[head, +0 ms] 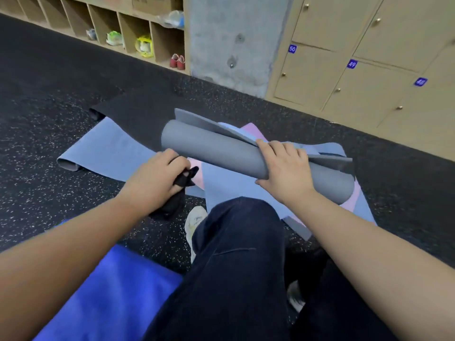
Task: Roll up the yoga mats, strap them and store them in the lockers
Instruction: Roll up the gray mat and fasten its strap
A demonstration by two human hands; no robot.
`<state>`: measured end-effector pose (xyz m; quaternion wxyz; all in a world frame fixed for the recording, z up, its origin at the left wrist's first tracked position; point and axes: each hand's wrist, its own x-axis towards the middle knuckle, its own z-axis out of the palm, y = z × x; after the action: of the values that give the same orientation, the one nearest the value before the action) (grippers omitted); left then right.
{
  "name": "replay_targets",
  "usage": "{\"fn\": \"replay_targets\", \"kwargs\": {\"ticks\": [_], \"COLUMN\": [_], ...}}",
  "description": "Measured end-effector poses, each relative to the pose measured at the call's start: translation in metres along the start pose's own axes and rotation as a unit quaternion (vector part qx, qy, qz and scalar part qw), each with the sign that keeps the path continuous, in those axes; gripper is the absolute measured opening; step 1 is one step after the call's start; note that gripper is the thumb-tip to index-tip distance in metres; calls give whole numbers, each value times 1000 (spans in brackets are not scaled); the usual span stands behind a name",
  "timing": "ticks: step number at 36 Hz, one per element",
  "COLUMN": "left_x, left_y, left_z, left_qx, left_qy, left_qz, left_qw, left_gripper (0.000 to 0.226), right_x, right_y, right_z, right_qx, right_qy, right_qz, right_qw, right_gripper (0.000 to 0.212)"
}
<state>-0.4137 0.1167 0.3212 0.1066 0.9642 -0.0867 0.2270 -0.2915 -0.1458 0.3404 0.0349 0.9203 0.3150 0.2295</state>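
At centre, the right hand (pixel 285 168) grasps the rolled grey mat (pixel 216 153) lying over flat blue and pink mats (pixel 221 183). At 9 o'clock of it, the left hand (pixel 157 180) grips a black strap (pixel 183 180). Lockers (pixel 344 77) at 2 o'clock read 50, 49, 48.

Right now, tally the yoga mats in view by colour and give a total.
Grey, rolled, under the right hand: 1
Light blue: 2
Pink: 1
Black: 1
Bright blue: 1
Total: 6, though overlapping layers in the pile may hide more.
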Motion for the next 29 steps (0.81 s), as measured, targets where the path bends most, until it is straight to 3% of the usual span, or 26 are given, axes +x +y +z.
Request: {"fn": "replay_targets", "kwargs": {"ticks": [3,13,22,29], "left_x": [42,125,106,84], "left_y": [15,74,109,119], "left_z": [-3,32,115,156], "left_qx": [-8,-52,-130,-174], "left_qy": [23,11,-114,-236], "left_qz": [40,69,24,-24], "left_qw": [999,996,985,956], "left_gripper": [24,26,30,43], "right_x": [2,-18,-60,-62], "right_y": [27,102,126,127], "right_z": [-4,-1,42,56], "right_qx": [3,-9,-21,10], "right_qy": [-9,-39,-54,-99], "right_qz": [42,138,148,152], "right_qw": [999,990,987,983], "right_gripper": [94,95,101,97]}}
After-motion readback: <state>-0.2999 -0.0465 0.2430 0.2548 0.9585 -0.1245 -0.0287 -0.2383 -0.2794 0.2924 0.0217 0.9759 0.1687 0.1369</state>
